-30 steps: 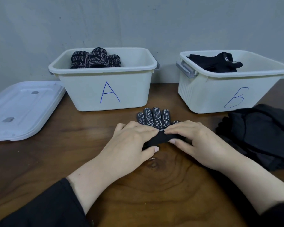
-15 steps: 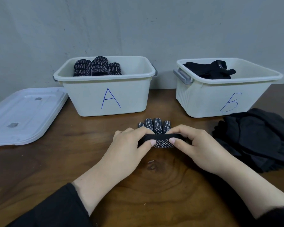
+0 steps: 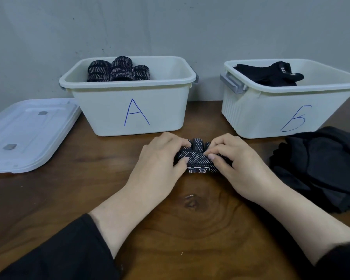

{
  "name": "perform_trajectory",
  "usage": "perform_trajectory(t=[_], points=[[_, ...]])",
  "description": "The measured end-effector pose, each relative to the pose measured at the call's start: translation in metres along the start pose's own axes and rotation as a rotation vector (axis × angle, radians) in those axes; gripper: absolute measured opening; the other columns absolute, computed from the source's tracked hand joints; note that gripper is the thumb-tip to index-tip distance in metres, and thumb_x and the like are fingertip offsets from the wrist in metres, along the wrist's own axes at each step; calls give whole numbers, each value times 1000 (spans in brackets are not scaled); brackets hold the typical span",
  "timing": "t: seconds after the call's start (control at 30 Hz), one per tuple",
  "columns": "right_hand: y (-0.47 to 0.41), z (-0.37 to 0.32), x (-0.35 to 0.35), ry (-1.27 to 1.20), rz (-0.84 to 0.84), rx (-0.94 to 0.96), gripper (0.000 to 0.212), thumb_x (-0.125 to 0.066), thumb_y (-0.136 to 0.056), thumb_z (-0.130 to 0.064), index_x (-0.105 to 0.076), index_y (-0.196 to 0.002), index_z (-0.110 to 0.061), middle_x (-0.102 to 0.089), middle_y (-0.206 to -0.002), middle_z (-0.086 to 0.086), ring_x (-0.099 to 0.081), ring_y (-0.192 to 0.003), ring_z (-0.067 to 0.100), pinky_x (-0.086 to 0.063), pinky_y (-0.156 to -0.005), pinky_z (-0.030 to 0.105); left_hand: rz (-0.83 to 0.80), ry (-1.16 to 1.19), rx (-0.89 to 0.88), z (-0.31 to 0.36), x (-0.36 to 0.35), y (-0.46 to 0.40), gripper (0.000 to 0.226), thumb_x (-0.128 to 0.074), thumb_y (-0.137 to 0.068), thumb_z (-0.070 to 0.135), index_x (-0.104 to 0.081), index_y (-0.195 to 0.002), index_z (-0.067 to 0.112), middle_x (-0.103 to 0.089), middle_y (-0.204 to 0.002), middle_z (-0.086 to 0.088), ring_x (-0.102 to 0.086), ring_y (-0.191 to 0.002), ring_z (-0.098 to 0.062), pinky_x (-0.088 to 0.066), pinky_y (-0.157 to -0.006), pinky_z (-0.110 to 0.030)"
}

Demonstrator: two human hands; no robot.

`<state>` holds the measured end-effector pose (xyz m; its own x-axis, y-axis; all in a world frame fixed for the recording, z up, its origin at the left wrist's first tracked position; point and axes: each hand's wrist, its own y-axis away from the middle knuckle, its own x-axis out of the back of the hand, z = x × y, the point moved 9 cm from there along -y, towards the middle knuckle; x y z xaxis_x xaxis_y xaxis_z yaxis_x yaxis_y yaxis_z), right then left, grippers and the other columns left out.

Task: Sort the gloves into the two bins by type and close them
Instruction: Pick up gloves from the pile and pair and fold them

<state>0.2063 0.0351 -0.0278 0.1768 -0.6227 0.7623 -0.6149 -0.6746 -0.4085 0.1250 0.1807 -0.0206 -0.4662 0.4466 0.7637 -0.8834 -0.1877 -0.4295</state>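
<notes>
Black white-dotted glove (image 3: 198,162) lies half rolled between both hands.

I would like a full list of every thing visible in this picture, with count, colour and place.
bin A: one, cream, back centre, open
rolled dotted gloves: three, black with white dots, inside bin A
bin B: one, cream, back right, open
plain gloves: count unclear, black, inside bin B
lid: one, white, table left
glove pile: count unclear, black, table right
dotted glove: one, black with white dots, table centre, partly rolled
table: one, brown wood
left hand: on dotted glove
right hand: on dotted glove
</notes>
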Motion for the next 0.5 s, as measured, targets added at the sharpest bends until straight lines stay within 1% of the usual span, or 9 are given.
perform_trajectory(t=[0.07, 0.1, 0.17, 0.23, 0.27, 0.37, 0.43, 0.5], points=[[1, -1, -1, 9, -26, 26, 18, -59, -100, -24, -76, -107, -23, -59, -108, -19, -54, -108, 10, -45, -97, 44, -19, -96, -89, 10, -3, 0, 31, -52, -94, 29, -68, -120, 24, -62, -122, 11, -54, -112, -15, -46, -92, -45], [2, -3, -2, 24, -44, 39, 21, -57, -100, -29, -75, -109, -24, -58, -110, -20, -53, -110, 10, -44, -98, 46, -52, -138, -121, 13, -6, 1, 36, -46, -95, 35, -69, -120, 24, -62, -125, 11, -54, -114, -16, -44, -92, -44], [5, -5, -2, 70, -101, 59, 33, -54, -98, -42, -73, -117, -24, -57, -115, -21, -51, -114, 9, -43, -101, 47, -133, -199, -158, 16, -14, 5, 48, -37, -94, 47, -69, -123, 25, -62, -129, 11, -52, -118, -15, -41, -96, -42], [6, -4, -5, 111, -169, 70, 45, -55, -93, -51, -69, -126, -24, -56, -121, -22, -50, -118, 6, -41, -105, 46, -163, -223, -152, 13, -17, 8, 52, -39, -92, 52, -67, -128, 26, -61, -134, 12, -51, -122, -14, -37, -100, -40], [6, -2, -6, 113, -189, 70, 47, -59, -91, -51, -67, -130, -26, -56, -125, -22, -50, -119, 6, -41, -106, 46, -168, -222, -139, 11, -17, 8, 51, -43, -92, 52, -65, -130, 27, -60, -136, 12, -50, -124, -13, -35, -102, -38], [6, 2, -4, 81, -178, 50, 47, -71, -90, -41, -62, -135, -31, -56, -132, -22, -50, -124, 3, -39, -110, 44, -196, -219, -109, 7, -19, 6, 48, -54, -95, 50, -56, -140, 31, -53, -143, 17, -43, -130, -9, -27, -107, -34], [5, 1, -3, 80, -161, 44, 46, -73, -89, -37, -62, -134, -33, -57, -131, -23, -51, -124, 2, -40, -110, 42, -191, -215, -99, 5, -19, 6, 49, -58, -95, 48, -52, -142, 34, -51, -144, 19, -41, -131, -8, -27, -108, -34], [5, -1, -4, 93, -148, 50, 43, -73, -90, -35, -63, -132, -33, -59, -129, -22, -53, -122, 4, -41, -108, 43, -175, -203, -90, 4, -18, 6, 49, -59, -94, 46, -52, -141, 35, -52, -142, 19, -42, -129, -8, -28, -107, -34]])
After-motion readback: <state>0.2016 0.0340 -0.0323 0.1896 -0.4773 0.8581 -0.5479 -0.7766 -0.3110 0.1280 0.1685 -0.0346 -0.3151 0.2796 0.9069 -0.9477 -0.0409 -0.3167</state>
